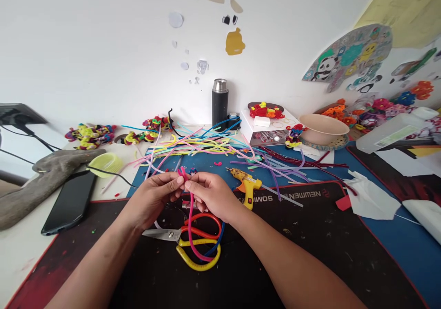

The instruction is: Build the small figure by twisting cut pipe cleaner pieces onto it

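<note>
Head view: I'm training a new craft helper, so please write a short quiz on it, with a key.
1. What colour is the pipe cleaner that the left hand and right hand pinch?
2. True or false: the glue gun lies to the left of the scissors.
3. Which stands farther back than the glue gun: A) red teapot; B) black thermos; C) glass vase?
Key: 1. Pink. 2. False: it lies to their right. 3. B.

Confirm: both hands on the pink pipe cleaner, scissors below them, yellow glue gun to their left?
No, the yellow glue gun lies to the right of the left hand and right hand, per the head view. The pink pipe cleaner and scissors are as stated.
</note>
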Demonstrator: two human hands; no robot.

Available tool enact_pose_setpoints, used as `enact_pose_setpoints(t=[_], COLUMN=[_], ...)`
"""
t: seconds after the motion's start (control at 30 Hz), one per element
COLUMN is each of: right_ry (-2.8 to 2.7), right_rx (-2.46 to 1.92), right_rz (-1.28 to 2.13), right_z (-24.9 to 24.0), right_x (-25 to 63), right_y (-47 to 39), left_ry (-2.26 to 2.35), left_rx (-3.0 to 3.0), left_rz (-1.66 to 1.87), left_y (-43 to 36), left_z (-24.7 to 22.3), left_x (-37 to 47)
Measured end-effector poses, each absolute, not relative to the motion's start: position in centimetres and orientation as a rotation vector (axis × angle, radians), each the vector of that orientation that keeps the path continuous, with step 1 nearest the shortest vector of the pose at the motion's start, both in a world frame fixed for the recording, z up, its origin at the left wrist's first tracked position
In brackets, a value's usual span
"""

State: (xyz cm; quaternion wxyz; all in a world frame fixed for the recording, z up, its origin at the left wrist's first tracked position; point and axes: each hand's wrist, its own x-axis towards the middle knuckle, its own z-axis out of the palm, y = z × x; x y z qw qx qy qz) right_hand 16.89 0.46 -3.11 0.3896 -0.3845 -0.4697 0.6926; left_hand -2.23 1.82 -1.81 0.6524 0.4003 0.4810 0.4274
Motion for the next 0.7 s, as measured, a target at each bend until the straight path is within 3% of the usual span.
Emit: enact_pose_setpoints(t=[0.7], right_ry=[-1.188], right_rx=[-0.926], right_rz=[1.853], right_z=[-3.36], right_x=[16.81], right_y=[0.33], left_ry=[1.14], left_rx=[0.943], left_rz=[1.02], left_y=[1.68], left_z=[-1.8], left_x=[-1.97])
